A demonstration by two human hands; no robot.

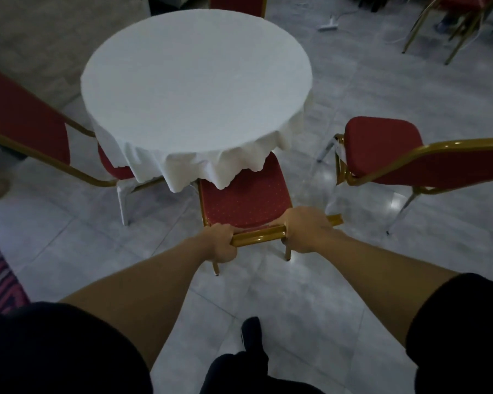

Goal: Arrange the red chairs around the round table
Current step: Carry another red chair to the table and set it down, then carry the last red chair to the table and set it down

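Head view, looking down past two bare forearms at a grey tiled floor (310, 294). At far left, a red chair (26, 120) with a gold frame stands with its seat partly under the cloth. Next comes the round table (197, 81), draped in a white tablecloth (199, 169) whose scalloped hem hangs over the seats. Below it, the left hand (221, 243) is wrapped tight around the gold top rail (258, 236) of the middle chair (245, 200). The right hand (306, 228) is clenched on the same rail, just beside. This chair's seat reaches forward from both hands, its front edge tucked beneath the hem. At right, another red chair (382, 149) stands apart from the table.
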